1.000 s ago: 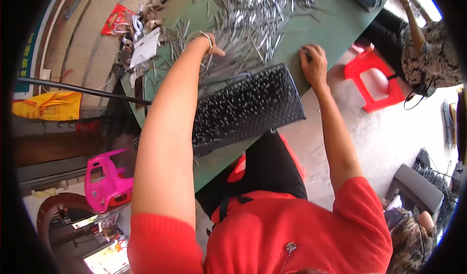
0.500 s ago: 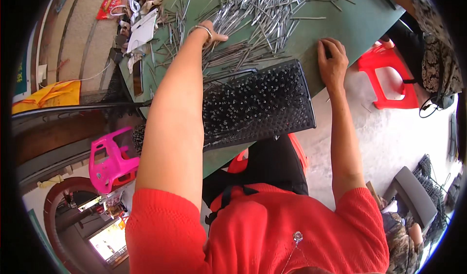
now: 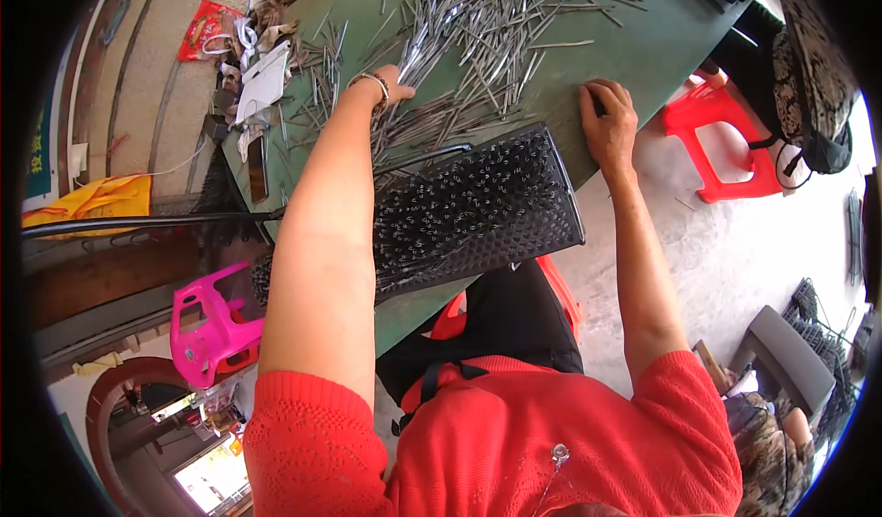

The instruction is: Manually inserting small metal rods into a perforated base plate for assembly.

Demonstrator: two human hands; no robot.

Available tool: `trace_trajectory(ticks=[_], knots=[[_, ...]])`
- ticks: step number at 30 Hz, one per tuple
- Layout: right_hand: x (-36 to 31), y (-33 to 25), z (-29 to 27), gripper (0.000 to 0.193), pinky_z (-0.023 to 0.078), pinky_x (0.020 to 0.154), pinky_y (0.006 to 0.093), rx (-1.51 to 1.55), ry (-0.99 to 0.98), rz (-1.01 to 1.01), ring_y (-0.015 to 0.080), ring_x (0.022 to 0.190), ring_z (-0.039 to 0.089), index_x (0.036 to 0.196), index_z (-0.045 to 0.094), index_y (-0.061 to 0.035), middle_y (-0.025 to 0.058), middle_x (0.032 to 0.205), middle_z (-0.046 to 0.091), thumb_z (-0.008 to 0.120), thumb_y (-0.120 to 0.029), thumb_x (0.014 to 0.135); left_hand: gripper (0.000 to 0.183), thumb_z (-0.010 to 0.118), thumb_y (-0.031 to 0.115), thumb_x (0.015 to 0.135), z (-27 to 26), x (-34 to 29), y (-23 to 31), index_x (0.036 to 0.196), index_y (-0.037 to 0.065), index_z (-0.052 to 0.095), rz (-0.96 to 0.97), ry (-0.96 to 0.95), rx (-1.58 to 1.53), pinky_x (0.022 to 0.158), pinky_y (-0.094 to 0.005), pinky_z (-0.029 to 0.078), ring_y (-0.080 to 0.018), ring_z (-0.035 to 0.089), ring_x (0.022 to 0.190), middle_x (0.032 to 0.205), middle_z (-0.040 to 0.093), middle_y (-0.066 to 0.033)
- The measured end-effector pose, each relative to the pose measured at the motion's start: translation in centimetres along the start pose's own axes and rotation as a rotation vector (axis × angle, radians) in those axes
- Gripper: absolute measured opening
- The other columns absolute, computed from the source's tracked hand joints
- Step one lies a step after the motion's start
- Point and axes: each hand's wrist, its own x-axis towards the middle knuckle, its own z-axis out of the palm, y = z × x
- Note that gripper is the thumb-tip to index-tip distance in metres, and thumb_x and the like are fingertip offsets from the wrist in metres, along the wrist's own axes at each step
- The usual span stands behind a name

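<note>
My left hand (image 3: 395, 84), a beaded bracelet at its wrist, reaches across the green table (image 3: 570, 69) to a loose pile of thin grey metal strips (image 3: 496, 12). Its thumb points right over the strips; the other fingers are mostly hidden, so a grip cannot be made out. At the table's near right side rests my right hand (image 3: 609, 124), fingers loosely bent, thumb apart, nothing seen in it. Between my forearms lies a long black perforated rack (image 3: 542, 228), much of it filled with small shiny-ended black pieces. My left forearm covers its left part.
A dark phone-like slab (image 3: 258, 173), a white flat box (image 3: 264, 84) and crumpled cloths line the table's left edge. A black bar (image 3: 147, 223) runs in from the left. A pink stool (image 3: 213, 324) stands left, a red stool (image 3: 726, 140) right, beside another person's dark clothing.
The view has shifted slightly. My left hand stays at the strips and my right hand on the table. The other person's arm at the upper right has drawn back, and a dark tray now shows there.
</note>
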Motion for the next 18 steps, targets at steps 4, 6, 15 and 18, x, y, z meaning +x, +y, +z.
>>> trace_trajectory(ticks=[4,6,15,18], knots=[[0.0,-0.2,0.1,0.009,0.048,0.075,0.0340,-0.019,-0.011,-0.015,0.0276,0.085,0.059,0.085,0.065,0.0002,0.0104,0.090,0.064,0.065,-0.004,0.077,0.059,0.072,0.030,0.067,0.7,1.1,0.7,0.116,0.000,0.057,-0.116,0.065,0.062,0.092,-0.0387,0.048,-0.0336,0.057,0.109,0.118,0.058,-0.0207],[-0.1,-0.1,0.2,0.008,0.047,0.076,0.0355,-0.008,-0.004,-0.009,0.0287,0.084,0.058,0.084,0.065,-0.0001,0.0106,0.090,0.063,0.065,-0.005,0.077,0.057,0.071,0.028,0.067,1.1,1.2,1.1,0.117,0.004,0.058,-0.175,0.079,0.020,0.093,-0.0399,0.047,-0.0320,0.056,0.111,0.120,0.058,-0.0182],[-0.1,-0.4,0.0,0.007,0.046,0.076,0.0372,0.004,0.014,0.005,0.0302,0.084,0.057,0.082,0.064,-0.0004,0.0109,0.089,0.062,0.064,-0.006,0.077,0.051,0.067,0.029,0.069,-0.5,-0.3,0.7,0.107,-0.004,0.061,-0.221,0.099,-0.201,0.080,-0.0400,0.051,-0.0305,0.064,0.096,0.107,0.063,-0.0216],[-0.1,-0.5,-0.2,0.007,0.046,0.077,0.0373,0.013,0.019,0.006,0.0304,0.084,0.057,0.082,0.064,-0.0004,0.0113,0.089,0.062,0.063,-0.006,0.078,0.031,0.064,0.025,0.066,-2.4,-1.7,-0.4,0.071,-0.005,0.063,-0.150,0.152,-0.496,0.060,-0.0392,0.046,-0.0269,0.058,0.065,0.076,0.063,-0.0174]])
